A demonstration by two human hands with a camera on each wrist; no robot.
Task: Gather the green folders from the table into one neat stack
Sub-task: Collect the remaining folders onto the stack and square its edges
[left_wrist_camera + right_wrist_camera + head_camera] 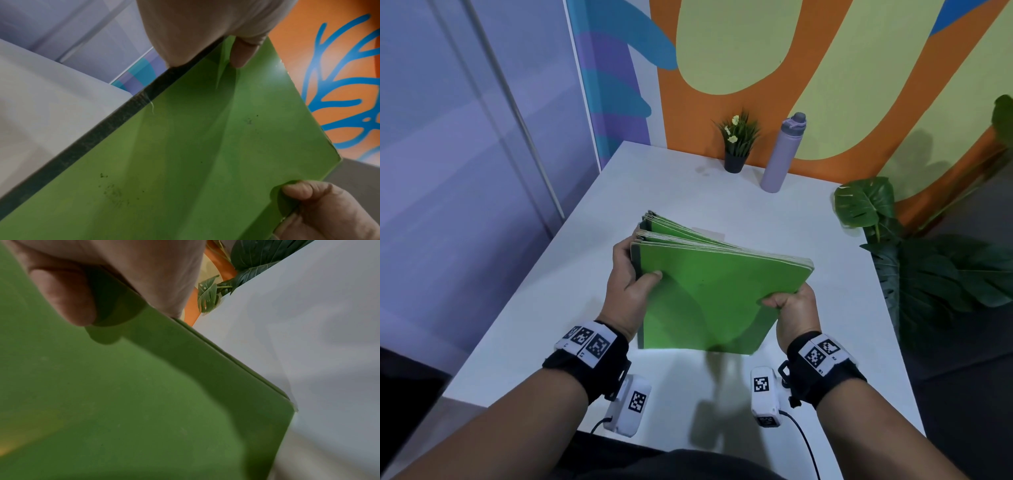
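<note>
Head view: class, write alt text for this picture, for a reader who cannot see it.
Both hands hold a bundle of green folders tilted above a white table, the left hand gripping the spine edge and the right hand the opposite edge. The far edges fan apart unevenly. A small potted plant and a lilac bottle stand by the painted wall.

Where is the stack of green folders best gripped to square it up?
By its two side edges, as now: left hand from the left on the dark spines, right hand from the right on the open edge of the green folders. The far ends fan apart, so probably pinch from both sides.
</note>
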